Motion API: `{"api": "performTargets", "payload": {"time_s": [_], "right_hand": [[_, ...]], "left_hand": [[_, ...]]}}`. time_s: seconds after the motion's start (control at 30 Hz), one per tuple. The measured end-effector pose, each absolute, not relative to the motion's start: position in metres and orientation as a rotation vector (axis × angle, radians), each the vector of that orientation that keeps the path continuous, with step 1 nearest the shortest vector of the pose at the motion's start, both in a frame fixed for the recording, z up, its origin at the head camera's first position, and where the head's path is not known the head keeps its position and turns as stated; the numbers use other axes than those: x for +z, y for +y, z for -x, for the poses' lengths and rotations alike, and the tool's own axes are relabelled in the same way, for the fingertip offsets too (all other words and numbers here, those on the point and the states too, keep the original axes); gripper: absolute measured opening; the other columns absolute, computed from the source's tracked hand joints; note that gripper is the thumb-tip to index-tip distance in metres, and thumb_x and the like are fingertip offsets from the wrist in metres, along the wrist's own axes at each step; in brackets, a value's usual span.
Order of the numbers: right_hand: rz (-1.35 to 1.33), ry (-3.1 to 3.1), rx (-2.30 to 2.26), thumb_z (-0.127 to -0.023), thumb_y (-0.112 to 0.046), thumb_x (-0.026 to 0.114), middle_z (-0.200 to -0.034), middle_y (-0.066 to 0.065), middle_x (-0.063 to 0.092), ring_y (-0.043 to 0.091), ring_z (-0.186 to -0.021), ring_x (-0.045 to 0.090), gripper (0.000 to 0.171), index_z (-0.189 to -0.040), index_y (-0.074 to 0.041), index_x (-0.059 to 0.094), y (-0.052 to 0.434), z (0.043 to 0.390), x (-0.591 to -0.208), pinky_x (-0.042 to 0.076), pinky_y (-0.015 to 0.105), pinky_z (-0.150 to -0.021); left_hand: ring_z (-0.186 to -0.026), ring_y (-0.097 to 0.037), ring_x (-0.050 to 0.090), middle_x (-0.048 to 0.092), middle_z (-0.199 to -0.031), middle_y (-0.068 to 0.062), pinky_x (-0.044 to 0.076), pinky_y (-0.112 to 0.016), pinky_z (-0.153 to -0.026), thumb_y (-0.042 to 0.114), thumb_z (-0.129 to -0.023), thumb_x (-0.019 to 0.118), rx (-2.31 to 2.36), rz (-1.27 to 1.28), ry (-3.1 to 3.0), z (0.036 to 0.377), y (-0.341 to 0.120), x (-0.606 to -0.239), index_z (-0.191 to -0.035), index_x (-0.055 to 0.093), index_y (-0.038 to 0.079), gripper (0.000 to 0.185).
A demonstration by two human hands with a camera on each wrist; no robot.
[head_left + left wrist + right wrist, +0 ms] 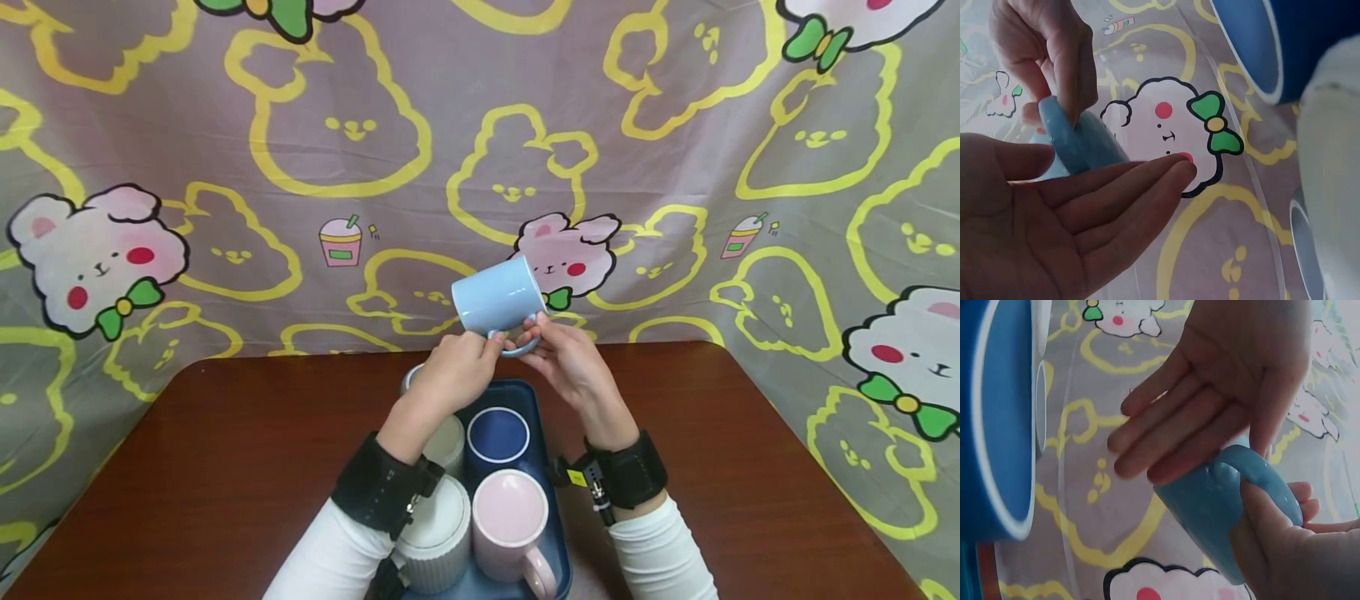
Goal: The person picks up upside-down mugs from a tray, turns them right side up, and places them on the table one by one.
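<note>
At frame centre, a light blue mug point(498, 297) is held tilted above the tray point(558, 533). The right hand point(572, 364) pinches its handle; the left hand point(455, 369), fingers straight, touches the mug's underside.

Ribbed white cup point(433, 542) half under the left sleeve, pink mug point(512, 527) handle cut by the bottom edge.

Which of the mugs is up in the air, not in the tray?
The light blue mug, held by both hands above the tray; the pink and dark blue ones sit inside it.
</note>
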State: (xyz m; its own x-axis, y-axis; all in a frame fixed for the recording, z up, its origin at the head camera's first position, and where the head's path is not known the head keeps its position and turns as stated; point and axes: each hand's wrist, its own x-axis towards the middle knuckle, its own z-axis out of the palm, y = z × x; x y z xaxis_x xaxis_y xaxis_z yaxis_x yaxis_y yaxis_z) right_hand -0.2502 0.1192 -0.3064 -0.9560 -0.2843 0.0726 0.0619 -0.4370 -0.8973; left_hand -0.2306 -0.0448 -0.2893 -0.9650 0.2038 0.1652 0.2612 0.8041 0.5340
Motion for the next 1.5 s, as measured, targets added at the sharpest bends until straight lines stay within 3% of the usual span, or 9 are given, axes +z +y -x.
{"api": "performTargets", "payload": {"time_s": [0.27, 0.4, 0.5, 0.7, 0.87, 1.03, 1.23, 1.37, 1.5], "right_hand": [[0.357, 1.547, -2.476, -0.103, -0.016, 0.035, -0.079, 0.000, 0.054, 0.011, -0.078, 0.055, 0.022, -0.097, -0.001, 0.050, 0.113, 0.246, -0.302, 0.054, 0.023, -0.082], [0.331, 1.530, -2.486, -0.103, -0.019, 0.035, -0.079, -0.001, 0.054, 0.010, -0.079, 0.056, 0.023, -0.100, 0.000, 0.048, 0.111, 0.244, -0.301, 0.054, 0.023, -0.082], [0.295, 1.508, -2.499, -0.103, -0.020, 0.037, -0.080, 0.000, 0.055, 0.009, -0.080, 0.058, 0.024, -0.102, 0.000, 0.049, 0.110, 0.244, -0.301, 0.054, 0.024, -0.082], [0.288, 1.546, -2.478, -0.102, -0.023, 0.040, -0.083, 0.000, 0.057, 0.012, -0.085, 0.058, 0.024, -0.095, -0.005, 0.055, 0.107, 0.243, -0.302, 0.052, 0.027, -0.090], [0.355, 1.608, -2.423, -0.098, -0.029, 0.050, -0.077, -0.005, 0.061, 0.010, -0.083, 0.059, 0.024, -0.088, -0.012, 0.063, 0.107, 0.241, -0.303, 0.047, 0.035, -0.099], [0.277, 1.612, -2.427, -0.099, -0.028, 0.048, -0.075, -0.006, 0.062, 0.010, -0.080, 0.057, 0.023, -0.094, -0.009, 0.061, 0.106, 0.243, -0.304, 0.045, 0.031, -0.092], [0.173, 1.570, -2.426, -0.102, -0.023, 0.041, -0.076, -0.005, 0.060, 0.012, -0.081, 0.053, 0.023, -0.101, -0.005, 0.056, 0.102, 0.246, -0.304, 0.040, 0.029, -0.089], [0.176, 1.524, -2.433, -0.102, -0.022, 0.040, -0.077, -0.005, 0.060, 0.010, -0.080, 0.052, 0.022, -0.099, -0.006, 0.055, 0.102, 0.245, -0.303, 0.039, 0.027, -0.087], [0.191, 1.447, -2.457, -0.103, -0.022, 0.038, -0.077, -0.006, 0.060, 0.007, -0.077, 0.053, 0.024, -0.094, -0.010, 0.057, 0.103, 0.244, -0.302, 0.040, 0.025, -0.084]], "left_hand": [[-0.052, -0.019, 0.048, 0.049, -0.058, -0.003, 0.037, -0.029, -0.049, 0.034, -0.103, 0.034, -1.079, 0.292, -2.827, 0.233, -0.045, -0.287, -0.065, 0.057, 0.008, 0.051], [-0.066, -0.018, 0.063, 0.067, -0.073, -0.007, 0.049, -0.030, -0.060, 0.032, -0.102, 0.039, -1.238, 0.260, -2.775, 0.233, -0.046, -0.289, -0.085, 0.069, 0.005, 0.044], [-0.076, -0.021, 0.070, 0.072, -0.084, -0.012, 0.056, -0.033, -0.068, 0.029, -0.101, 0.042, -1.428, 0.209, -2.713, 0.234, -0.046, -0.290, -0.096, 0.070, 0.003, 0.039], [-0.079, -0.025, 0.071, 0.071, -0.090, -0.020, 0.058, -0.036, -0.072, 0.021, -0.101, 0.043, -1.839, 0.129, -2.523, 0.236, -0.047, -0.292, -0.101, 0.068, -0.007, 0.037], [-0.075, -0.018, 0.069, 0.069, -0.093, -0.021, 0.057, -0.034, -0.076, 0.018, -0.102, 0.043, -2.065, 0.068, -2.376, 0.237, -0.049, -0.293, -0.108, 0.065, -0.010, 0.036], [-0.072, -0.012, 0.068, 0.069, -0.095, -0.019, 0.057, -0.033, -0.079, 0.017, -0.102, 0.042, -2.243, 0.036, -2.250, 0.239, -0.050, -0.294, -0.112, 0.062, -0.011, 0.036], [-0.071, -0.010, 0.065, 0.067, -0.085, -0.006, 0.055, -0.033, -0.084, 0.013, -0.101, 0.043, -2.440, -0.025, -2.067, 0.240, -0.050, -0.296, -0.114, 0.059, -0.013, 0.033], [-0.077, -0.011, 0.062, 0.062, -0.076, -0.001, 0.046, -0.039, -0.098, 0.009, -0.101, 0.041, -2.746, -0.027, -1.768, 0.239, -0.050, -0.296, -0.103, 0.059, -0.007, 0.024], [-0.077, -0.013, 0.058, 0.056, -0.074, -0.002, 0.040, -0.036, -0.101, 0.006, -0.101, 0.038, -3.049, -0.015, -1.387, 0.238, -0.050, -0.295, -0.091, 0.054, 0.001, 0.020]]}}
